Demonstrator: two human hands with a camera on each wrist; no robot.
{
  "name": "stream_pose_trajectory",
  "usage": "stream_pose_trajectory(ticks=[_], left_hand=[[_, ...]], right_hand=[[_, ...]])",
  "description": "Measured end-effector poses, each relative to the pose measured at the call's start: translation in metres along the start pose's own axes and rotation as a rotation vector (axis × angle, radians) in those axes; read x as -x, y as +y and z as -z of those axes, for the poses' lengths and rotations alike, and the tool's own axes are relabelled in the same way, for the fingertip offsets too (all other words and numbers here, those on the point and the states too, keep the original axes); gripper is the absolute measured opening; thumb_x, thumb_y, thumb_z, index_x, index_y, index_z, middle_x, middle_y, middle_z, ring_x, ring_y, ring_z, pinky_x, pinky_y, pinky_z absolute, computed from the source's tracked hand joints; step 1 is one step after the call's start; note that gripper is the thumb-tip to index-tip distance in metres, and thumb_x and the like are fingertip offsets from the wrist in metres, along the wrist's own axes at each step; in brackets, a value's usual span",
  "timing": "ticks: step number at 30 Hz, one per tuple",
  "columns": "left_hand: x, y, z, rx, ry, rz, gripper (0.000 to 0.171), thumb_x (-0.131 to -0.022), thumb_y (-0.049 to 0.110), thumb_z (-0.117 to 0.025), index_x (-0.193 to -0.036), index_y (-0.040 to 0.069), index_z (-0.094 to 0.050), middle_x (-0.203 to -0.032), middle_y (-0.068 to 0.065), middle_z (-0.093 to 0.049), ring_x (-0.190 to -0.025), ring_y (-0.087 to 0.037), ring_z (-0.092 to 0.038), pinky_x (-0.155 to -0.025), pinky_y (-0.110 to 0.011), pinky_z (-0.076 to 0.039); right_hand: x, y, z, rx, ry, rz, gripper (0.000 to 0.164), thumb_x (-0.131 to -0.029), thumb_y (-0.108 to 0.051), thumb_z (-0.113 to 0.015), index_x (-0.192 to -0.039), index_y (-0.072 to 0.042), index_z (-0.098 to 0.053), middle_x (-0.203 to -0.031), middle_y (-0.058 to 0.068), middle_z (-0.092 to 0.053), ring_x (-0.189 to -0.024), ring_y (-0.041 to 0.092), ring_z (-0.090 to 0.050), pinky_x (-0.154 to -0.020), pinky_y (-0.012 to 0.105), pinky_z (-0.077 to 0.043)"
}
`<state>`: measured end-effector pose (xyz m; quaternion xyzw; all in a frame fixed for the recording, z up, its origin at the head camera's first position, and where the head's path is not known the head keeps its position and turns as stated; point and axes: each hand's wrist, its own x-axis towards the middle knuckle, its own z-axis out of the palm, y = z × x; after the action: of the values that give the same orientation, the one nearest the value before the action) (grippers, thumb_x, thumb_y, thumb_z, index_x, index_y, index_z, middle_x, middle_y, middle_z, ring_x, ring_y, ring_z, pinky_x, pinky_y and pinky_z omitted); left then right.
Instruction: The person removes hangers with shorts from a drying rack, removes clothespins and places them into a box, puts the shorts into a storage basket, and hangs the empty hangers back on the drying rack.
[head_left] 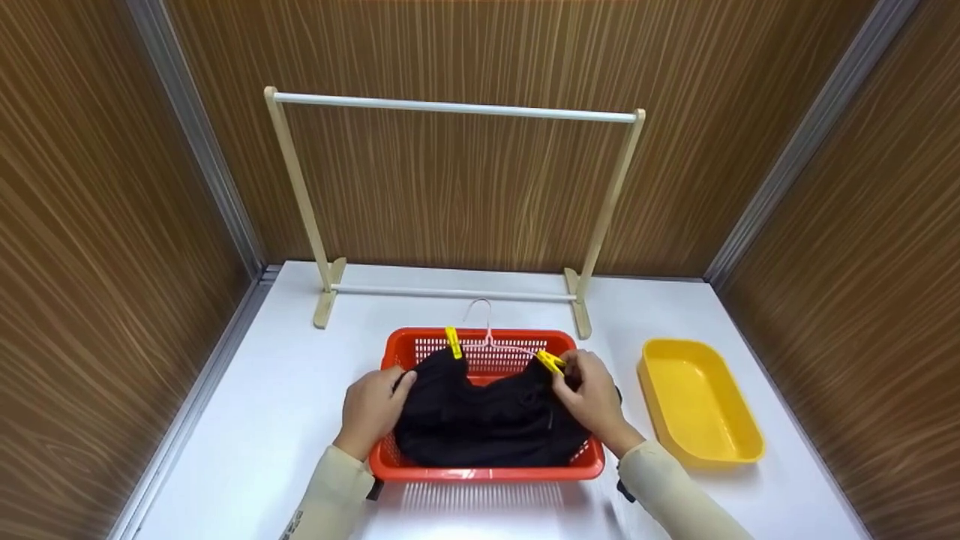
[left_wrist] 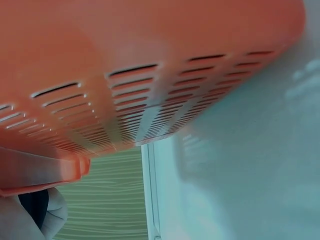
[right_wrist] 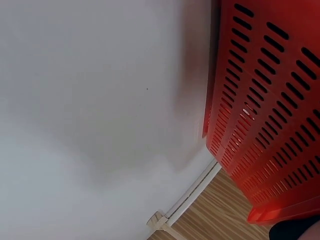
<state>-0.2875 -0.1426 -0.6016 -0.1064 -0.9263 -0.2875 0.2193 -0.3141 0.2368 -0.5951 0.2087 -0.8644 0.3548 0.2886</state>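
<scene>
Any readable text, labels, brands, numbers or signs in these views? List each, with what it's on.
No legible text in any view.
Left sleeve: dark marks, possibly lettering, too small to read.
Black garment: small pale mark, too small to tell whether it's text.

Cloth (head_left: 487, 427), lower ctr: blk. Clips (head_left: 453, 343): yel. Hanger (head_left: 489, 340): pale pink. Basket (head_left: 487, 474): red. Tray (head_left: 701, 401), lower R: yel. Walls (head_left: 450, 195): brn, streaked woodgrain.

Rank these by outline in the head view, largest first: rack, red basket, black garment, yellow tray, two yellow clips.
1. Rack
2. Red basket
3. Black garment
4. Yellow tray
5. Left clip and right clip: alike, so unranked
</scene>
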Motion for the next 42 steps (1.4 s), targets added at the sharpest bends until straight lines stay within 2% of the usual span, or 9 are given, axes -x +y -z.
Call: stream_pose_trajectory(ticks=[5, 8, 12, 18, 21, 25, 31, 34, 42], left_hand=[[0.001, -0.001, -0.001, -0.004, 0.021, -0.017, 0.039, -0.104, 0.033, -0.063, -0.069, 0.021, -0.049, -0.059, 0.006, -0.041, -0.058, -0.017, -0.05, -0.058, -0.033, -0.037], [0.001, 0.0, -0.002, -0.004, 0.017, -0.022, 0.038, -0.104, 0.033, -0.062, -0.07, 0.021, -0.05, -0.059, 0.006, -0.041, -0.058, -0.016, -0.049, -0.058, -0.032, -0.036], [0.0, 0.0, -0.002, -0.008, 0.022, -0.021, 0.038, -0.103, 0.033, -0.064, -0.07, 0.021, -0.05, -0.059, 0.006, -0.043, -0.058, -0.017, -0.05, -0.058, -0.033, -0.037], [0.0, -0.001, -0.001, -0.003, 0.021, -0.021, 0.038, -0.103, 0.033, -0.064, -0.069, 0.021, -0.05, -0.06, 0.006, -0.044, -0.059, -0.017, -0.051, -0.058, -0.034, -0.037], [0.0, -0.001, -0.001, -0.001, 0.012, -0.017, 0.039, -0.104, 0.034, -0.063, -0.069, 0.022, -0.05, -0.059, 0.006, -0.042, -0.058, -0.015, -0.048, -0.058, -0.033, -0.036], [0.0, -0.001, -0.001, 0.004, 0.002, -0.014, 0.038, -0.104, 0.035, -0.063, -0.07, 0.022, -0.05, -0.059, 0.007, -0.04, -0.058, -0.014, -0.046, -0.059, -0.032, -0.036], [0.0, -0.002, 0.001, 0.005, 0.0, -0.008, 0.037, -0.104, 0.034, -0.063, -0.07, 0.022, -0.052, -0.06, 0.007, -0.043, -0.059, -0.015, -0.047, -0.059, -0.033, -0.037], [0.0, -0.001, 0.002, 0.012, -0.007, 0.002, 0.037, -0.104, 0.035, -0.063, -0.071, 0.022, -0.052, -0.061, 0.007, -0.044, -0.059, -0.015, -0.047, -0.06, -0.033, -0.037], [-0.001, 0.001, 0.001, 0.006, -0.016, 0.004, 0.038, -0.103, 0.035, -0.063, -0.07, 0.021, -0.051, -0.059, 0.006, -0.042, -0.057, -0.015, -0.046, -0.059, -0.033, -0.036]], right_hand=[[0.001, 0.004, 0.007, 0.004, -0.044, 0.096, 0.029, -0.081, -0.007, -0.078, -0.106, -0.007, -0.064, -0.09, 0.0, -0.059, -0.081, 0.012, -0.053, -0.071, 0.032, -0.048], [0.0, 0.007, 0.016, 0.002, -0.06, 0.122, 0.03, -0.082, -0.006, -0.079, -0.109, -0.008, -0.065, -0.093, -0.001, -0.061, -0.083, 0.011, -0.056, -0.073, 0.031, -0.049], [-0.003, 0.011, 0.034, -0.011, -0.029, 0.135, 0.03, -0.082, -0.003, -0.078, -0.109, -0.005, -0.066, -0.096, 0.003, -0.065, -0.086, 0.015, -0.061, -0.078, 0.029, -0.051], [-0.003, 0.029, 0.065, 0.019, 0.038, 0.117, 0.03, -0.078, 0.002, -0.078, -0.106, 0.0, -0.067, -0.093, 0.011, -0.068, -0.084, 0.022, -0.064, -0.079, 0.021, -0.045], [0.0, 0.039, 0.082, 0.078, 0.029, 0.055, 0.029, -0.08, 0.002, -0.078, -0.107, 0.001, -0.067, -0.095, 0.012, -0.068, -0.086, 0.022, -0.064, -0.08, 0.022, -0.045], [0.006, 0.05, 0.104, 0.187, -0.024, -0.071, 0.029, -0.085, -0.003, -0.077, -0.112, -0.001, -0.066, -0.099, 0.011, -0.067, -0.089, 0.024, -0.063, -0.082, 0.036, -0.05], [0.013, 0.074, 0.132, 0.261, -0.177, -0.309, 0.032, -0.096, -0.016, -0.07, -0.123, 0.001, -0.062, -0.11, 0.018, -0.065, -0.1, 0.035, -0.061, -0.091, 0.055, -0.052], [0.017, 0.085, 0.144, 0.288, -0.246, -0.434, 0.038, -0.101, -0.023, -0.065, -0.129, 0.001, -0.057, -0.115, 0.019, -0.062, -0.102, 0.035, -0.06, -0.094, 0.057, -0.051], [0.028, 0.106, 0.163, 0.352, -0.356, -0.616, 0.047, -0.102, -0.032, -0.062, -0.132, 0.004, -0.052, -0.11, 0.02, -0.061, -0.094, 0.033, -0.057, -0.091, 0.055, -0.05]])
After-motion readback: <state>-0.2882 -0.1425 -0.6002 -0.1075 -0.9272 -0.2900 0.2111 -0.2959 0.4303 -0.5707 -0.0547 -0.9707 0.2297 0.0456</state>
